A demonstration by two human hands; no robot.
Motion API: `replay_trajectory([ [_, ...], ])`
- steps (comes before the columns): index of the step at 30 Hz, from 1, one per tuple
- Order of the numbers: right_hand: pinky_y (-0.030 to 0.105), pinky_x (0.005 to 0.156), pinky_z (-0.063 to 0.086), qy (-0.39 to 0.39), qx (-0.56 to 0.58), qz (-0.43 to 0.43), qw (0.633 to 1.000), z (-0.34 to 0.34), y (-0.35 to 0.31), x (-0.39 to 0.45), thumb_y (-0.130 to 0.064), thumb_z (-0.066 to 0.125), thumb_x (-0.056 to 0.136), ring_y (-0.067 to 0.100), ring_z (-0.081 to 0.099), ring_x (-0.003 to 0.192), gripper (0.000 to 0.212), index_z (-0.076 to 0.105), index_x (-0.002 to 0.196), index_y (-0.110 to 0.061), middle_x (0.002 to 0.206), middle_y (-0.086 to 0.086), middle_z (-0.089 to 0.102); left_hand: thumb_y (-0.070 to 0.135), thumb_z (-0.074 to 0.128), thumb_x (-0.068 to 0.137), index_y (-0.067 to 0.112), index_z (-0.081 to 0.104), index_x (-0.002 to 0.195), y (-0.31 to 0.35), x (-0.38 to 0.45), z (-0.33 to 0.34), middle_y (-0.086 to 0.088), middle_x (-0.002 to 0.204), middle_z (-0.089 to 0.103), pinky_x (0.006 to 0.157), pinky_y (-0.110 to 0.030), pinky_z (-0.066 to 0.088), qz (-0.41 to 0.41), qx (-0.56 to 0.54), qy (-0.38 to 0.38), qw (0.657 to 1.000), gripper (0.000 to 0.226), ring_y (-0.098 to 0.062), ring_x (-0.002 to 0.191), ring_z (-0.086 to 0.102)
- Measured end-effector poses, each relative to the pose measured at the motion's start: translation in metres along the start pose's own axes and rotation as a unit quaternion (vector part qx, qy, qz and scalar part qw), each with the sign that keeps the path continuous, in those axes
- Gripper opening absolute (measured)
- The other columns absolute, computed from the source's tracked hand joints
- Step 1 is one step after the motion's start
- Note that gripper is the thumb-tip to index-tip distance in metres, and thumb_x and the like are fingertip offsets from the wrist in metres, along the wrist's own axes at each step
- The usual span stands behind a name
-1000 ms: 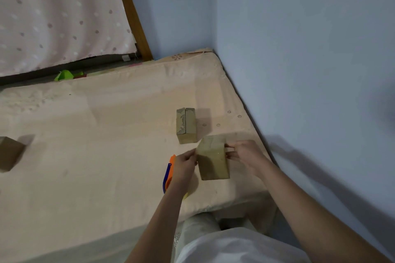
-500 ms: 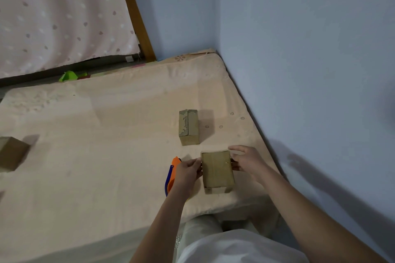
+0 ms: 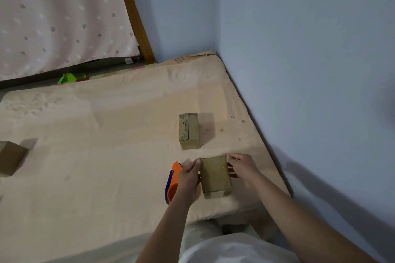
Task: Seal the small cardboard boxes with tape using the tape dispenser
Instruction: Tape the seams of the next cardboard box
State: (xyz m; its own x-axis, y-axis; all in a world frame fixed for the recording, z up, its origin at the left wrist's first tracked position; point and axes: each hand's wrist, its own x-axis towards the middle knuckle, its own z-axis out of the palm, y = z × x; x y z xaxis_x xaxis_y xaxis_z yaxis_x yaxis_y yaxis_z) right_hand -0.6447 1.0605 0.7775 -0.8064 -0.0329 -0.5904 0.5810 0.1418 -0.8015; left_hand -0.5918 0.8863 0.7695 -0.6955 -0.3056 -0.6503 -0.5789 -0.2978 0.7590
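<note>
Presently, item one: small cardboard box (image 3: 215,176), brown, lying on the mattress (image 3: 85,156) near its front edge, held between both hands. Left hand (image 3: 188,181) grips the box's left side with curled fingers; right hand (image 3: 242,168) grips the right side, thumb on the top edge. Whether tape already runs over its top face cannot be told; a paler patch shows on the near end face.

Item two: tape dispenser (image 3: 172,180), orange with a blue edge, lying on the mattress just beside the box, partly hidden under the left hand. Neither hand holds it.

Item three: second cardboard box (image 3: 189,130), farther back, well apart from the hands; a dark seam runs down its top and no tape is evident.

Item four: third cardboard box (image 3: 10,160), at the mattress's left edge, untouched.

Progress, as judged: early to middle. One box is in hand, and at least two appear left to seal.
</note>
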Motion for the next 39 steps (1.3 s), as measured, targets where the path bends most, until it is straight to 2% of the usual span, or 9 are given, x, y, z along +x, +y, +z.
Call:
replay_trajectory([
  [8,0.039,0.083,0.062,0.023,-0.025,0.000,0.999,0.005,0.004,0.007,-0.025,0.076,0.088,0.021,0.070,0.096,0.028,0.073,0.115,-0.018,0.106,0.000,0.073,0.040,0.066,0.093,0.027,0.073,0.105,-0.001,0.000,0.012,0.007,0.096,0.067,0.086,-0.037,0.051,0.002,0.042,0.093,0.995,0.019,-0.019,0.094,0.058],
  [11,0.039,0.077,0.063,0.046,0.005,0.016,0.999,0.011,0.005,0.007,-0.024,0.080,0.084,0.024,0.072,0.090,0.026,0.075,0.109,-0.018,0.099,0.002,0.075,0.041,0.065,0.093,0.029,0.071,0.102,0.002,-0.003,0.021,0.004,0.096,0.064,0.081,-0.036,0.048,-0.020,0.027,0.131,0.991,0.016,-0.019,0.092,0.054],
  [13,0.042,0.080,0.062,0.061,0.028,0.029,0.997,0.016,0.005,0.008,-0.023,0.081,0.083,0.026,0.072,0.091,0.025,0.076,0.107,-0.018,0.097,0.002,0.075,0.041,0.065,0.093,0.026,0.069,0.098,0.005,-0.006,0.025,0.002,0.093,0.063,0.075,-0.034,0.044,-0.034,0.001,0.146,0.989,0.016,-0.017,0.086,0.052],
  [19,0.040,0.091,0.058,0.069,0.084,0.047,0.993,0.022,0.006,0.007,-0.022,0.077,0.088,0.023,0.067,0.103,0.025,0.075,0.112,-0.016,0.111,0.000,0.073,0.044,0.071,0.087,0.026,0.068,0.098,0.000,-0.007,0.023,0.000,0.100,0.061,0.078,-0.037,0.044,-0.057,-0.045,0.134,0.988,0.021,-0.020,0.093,0.053],
  [22,0.041,0.093,0.056,0.090,0.110,0.061,0.988,0.027,0.007,0.004,-0.021,0.076,0.087,0.022,0.065,0.102,0.014,0.078,0.101,-0.020,0.108,0.000,0.072,0.041,0.072,0.087,0.026,0.069,0.102,0.001,-0.009,0.024,0.002,0.101,0.061,0.079,-0.036,0.042,-0.054,-0.051,0.129,0.989,0.022,-0.018,0.092,0.052],
  [25,0.042,0.091,0.056,0.117,0.129,0.070,0.982,0.032,0.004,0.001,-0.024,0.076,0.086,0.020,0.063,0.096,0.005,0.076,0.091,-0.023,0.101,-0.002,0.071,0.042,0.072,0.087,0.028,0.069,0.098,0.005,-0.009,0.027,0.003,0.100,0.061,0.081,-0.037,0.044,-0.066,-0.050,0.141,0.987,0.018,-0.019,0.093,0.052],
  [29,0.036,0.090,0.054,0.128,0.132,0.059,0.981,0.037,0.004,-0.002,-0.028,0.074,0.089,0.011,0.060,0.089,0.017,0.076,0.103,-0.019,0.095,-0.008,0.068,0.044,0.072,0.087,0.027,0.072,0.097,0.007,-0.009,0.032,0.004,0.096,0.064,0.085,-0.039,0.049,-0.062,-0.059,0.152,0.985,0.020,-0.018,0.090,0.054],
  [34,0.032,0.084,0.053,0.140,0.129,0.043,0.981,0.043,0.004,-0.003,-0.029,0.073,0.089,0.014,0.062,0.092,0.020,0.077,0.105,-0.018,0.100,-0.005,0.071,0.041,0.071,0.088,0.021,0.072,0.107,0.009,-0.011,0.029,0.000,0.102,0.064,0.079,-0.038,0.044,-0.065,-0.061,0.147,0.985,0.027,-0.020,0.095,0.054],
  [39,0.038,0.084,0.057,0.141,0.155,0.078,0.975,0.043,0.001,-0.004,-0.028,0.074,0.087,0.021,0.062,0.085,0.009,0.074,0.087,-0.019,0.092,0.001,0.069,0.037,0.069,0.091,0.020,0.068,0.112,0.008,-0.011,0.028,0.003,0.101,0.059,0.080,-0.036,0.040,-0.066,-0.059,0.145,0.985,0.027,-0.015,0.089,0.050],
])
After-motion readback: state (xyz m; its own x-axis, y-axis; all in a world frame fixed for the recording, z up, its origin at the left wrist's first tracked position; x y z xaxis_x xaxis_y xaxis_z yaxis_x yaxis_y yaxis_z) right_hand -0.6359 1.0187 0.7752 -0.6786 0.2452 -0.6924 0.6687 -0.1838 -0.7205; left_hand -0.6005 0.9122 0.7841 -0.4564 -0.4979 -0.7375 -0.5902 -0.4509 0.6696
